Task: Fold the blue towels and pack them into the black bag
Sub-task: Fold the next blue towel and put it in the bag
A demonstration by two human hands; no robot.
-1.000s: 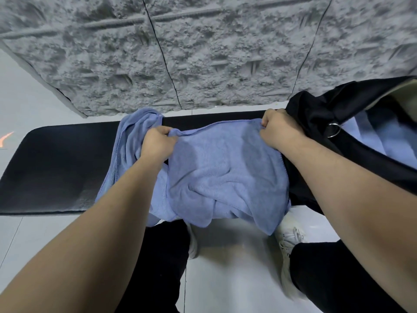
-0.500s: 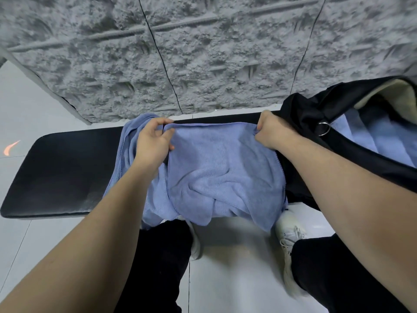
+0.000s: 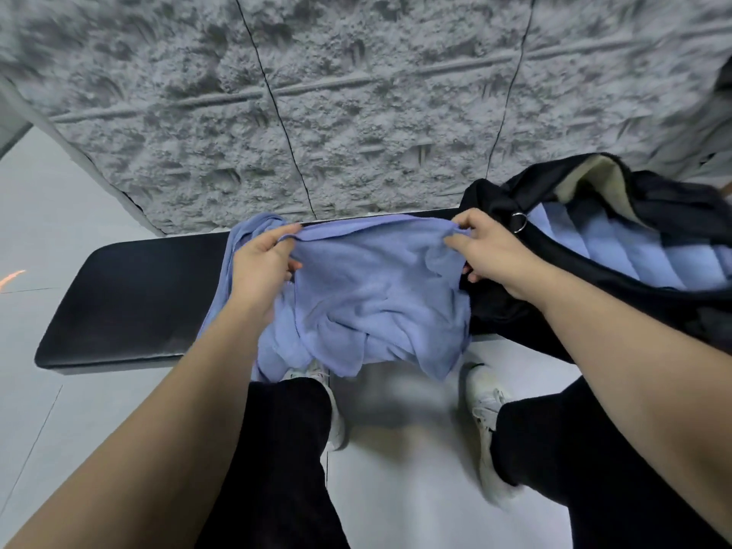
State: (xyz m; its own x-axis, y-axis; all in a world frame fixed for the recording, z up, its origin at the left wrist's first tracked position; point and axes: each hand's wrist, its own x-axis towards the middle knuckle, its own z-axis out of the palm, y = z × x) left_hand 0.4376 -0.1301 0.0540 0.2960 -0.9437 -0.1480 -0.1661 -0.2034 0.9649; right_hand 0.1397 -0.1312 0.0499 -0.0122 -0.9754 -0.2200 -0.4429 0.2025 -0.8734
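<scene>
Blue towel (image 3: 380, 287), pinched at its top corners by left hand (image 3: 261, 263) and right hand (image 3: 489, 251), hangs unfolded beside black bag (image 3: 495, 200) already holding folded towels (image 3: 618, 247).

Black bench (image 3: 130, 295) along grey wall. Blue towels (image 3: 376, 299) heaped at centre, draping over front edge. Black bag (image 3: 594, 279) on right end, open, towels inside.

- Left hand (image 3: 259, 267) and right hand (image 3: 489, 255) pinch a blue towel (image 3: 380, 295) by its top edge over a black bench (image 3: 130, 303).
- Black bag (image 3: 594, 247) at right holds folded towels (image 3: 618, 251).
</scene>
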